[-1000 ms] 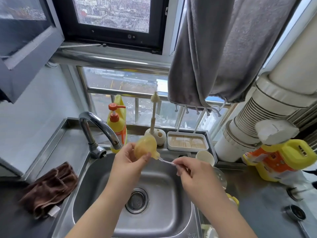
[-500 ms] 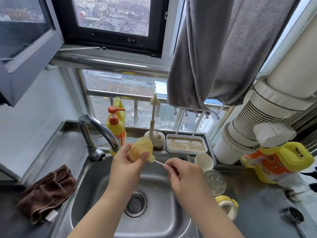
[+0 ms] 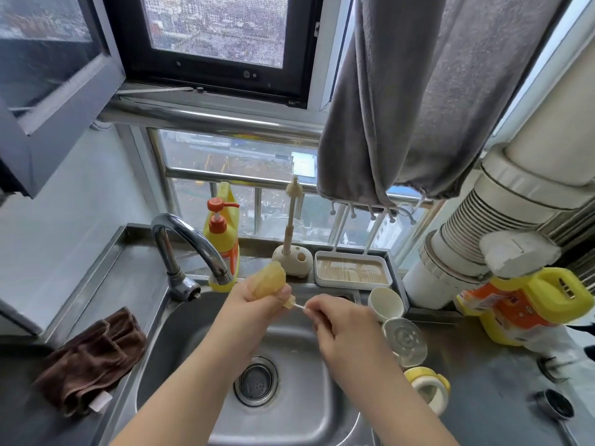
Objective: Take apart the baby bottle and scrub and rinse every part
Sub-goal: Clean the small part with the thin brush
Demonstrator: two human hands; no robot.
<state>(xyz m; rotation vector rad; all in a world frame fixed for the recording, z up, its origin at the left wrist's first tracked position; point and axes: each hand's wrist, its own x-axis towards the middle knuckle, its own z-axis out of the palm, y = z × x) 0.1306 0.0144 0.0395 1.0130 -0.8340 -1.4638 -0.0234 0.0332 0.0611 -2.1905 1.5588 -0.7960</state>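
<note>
- Fingers of the left hand are gripping the yellowish silicone nipple above the steel sink.
- Right hand is pinching a thin nipple brush, its tip entering the nipple's end.

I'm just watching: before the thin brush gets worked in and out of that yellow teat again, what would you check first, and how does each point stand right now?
1. Left hand grips the teat: ok.
2. Right hand pinches the thin brush: ok.
3. Brush tip sits at the teat's narrow end: ok; how deep it goes, cannot tell.
4. Work is held over the sink: ok.
5. Water running from the tap: not ok, none visible.
6. Soap on the teat: cannot tell.
</note>
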